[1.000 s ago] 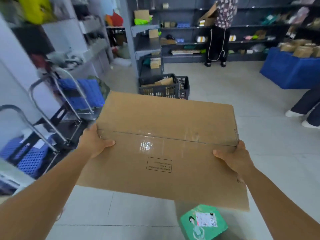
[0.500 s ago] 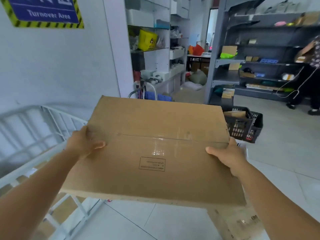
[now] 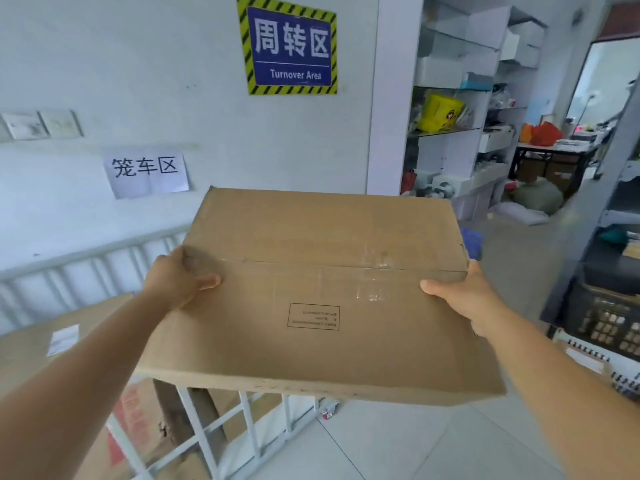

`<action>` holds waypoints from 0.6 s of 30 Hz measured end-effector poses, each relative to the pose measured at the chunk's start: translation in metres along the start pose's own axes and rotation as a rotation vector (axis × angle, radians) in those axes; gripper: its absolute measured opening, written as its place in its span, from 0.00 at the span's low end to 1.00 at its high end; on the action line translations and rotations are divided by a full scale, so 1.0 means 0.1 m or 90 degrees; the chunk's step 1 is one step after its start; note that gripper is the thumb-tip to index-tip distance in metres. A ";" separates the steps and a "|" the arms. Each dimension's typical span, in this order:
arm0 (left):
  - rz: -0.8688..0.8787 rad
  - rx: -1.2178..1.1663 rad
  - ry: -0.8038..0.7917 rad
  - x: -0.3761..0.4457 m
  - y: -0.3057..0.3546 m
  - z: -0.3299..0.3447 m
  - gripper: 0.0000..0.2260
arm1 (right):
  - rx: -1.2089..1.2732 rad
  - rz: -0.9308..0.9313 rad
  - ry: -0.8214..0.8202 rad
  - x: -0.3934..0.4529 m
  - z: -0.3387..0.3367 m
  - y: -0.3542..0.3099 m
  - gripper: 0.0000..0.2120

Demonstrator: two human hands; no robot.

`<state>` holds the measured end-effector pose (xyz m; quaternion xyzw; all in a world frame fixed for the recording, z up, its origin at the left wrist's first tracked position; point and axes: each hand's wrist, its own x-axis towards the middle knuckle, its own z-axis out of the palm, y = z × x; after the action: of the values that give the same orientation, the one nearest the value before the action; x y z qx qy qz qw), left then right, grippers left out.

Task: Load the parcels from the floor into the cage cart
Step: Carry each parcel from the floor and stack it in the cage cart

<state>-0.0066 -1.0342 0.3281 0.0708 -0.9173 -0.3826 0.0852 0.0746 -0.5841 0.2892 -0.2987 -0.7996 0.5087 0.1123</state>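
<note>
A person carries a wide, flat brown cardboard parcel (image 3: 322,292) at chest height, above the near rail of a white wire cage cart (image 3: 221,420). The left hand (image 3: 175,282) grips the parcel's left edge, thumb laid across the taped top. The right hand (image 3: 462,296) grips the right edge likewise; the remaining fingers of both hands are hidden beneath. Brown boxes (image 3: 41,341) already sit inside the cart, below a blue "Turnover Area" wall sign (image 3: 291,46).

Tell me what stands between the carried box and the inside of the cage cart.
The cardboard box, held by the left hand and right hand, is up over the cage cart near side. That barred side wall lies below it; above the parcels already inside, nothing visible blocks the way.
</note>
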 end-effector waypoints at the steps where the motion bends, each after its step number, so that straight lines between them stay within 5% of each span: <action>1: -0.008 -0.005 0.010 0.06 -0.12 -0.10 0.33 | -0.001 -0.012 -0.016 -0.01 0.15 -0.10 0.53; 7: -0.075 -0.002 0.077 0.29 -0.71 -0.53 0.31 | -0.043 -0.068 -0.081 0.09 0.96 -0.63 0.64; 11: -0.113 -0.016 0.109 0.43 -0.96 -0.65 0.27 | -0.053 -0.104 -0.112 0.22 1.42 -0.96 0.51; 18: -0.171 -0.003 0.175 0.88 -1.16 -0.72 0.30 | -0.086 -0.135 -0.195 0.90 2.24 -1.36 0.51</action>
<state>-0.0697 -1.1819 0.3036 0.2441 -0.8782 -0.3796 0.1582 -0.1549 -0.7391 0.2957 -0.1386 -0.8666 0.4788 0.0217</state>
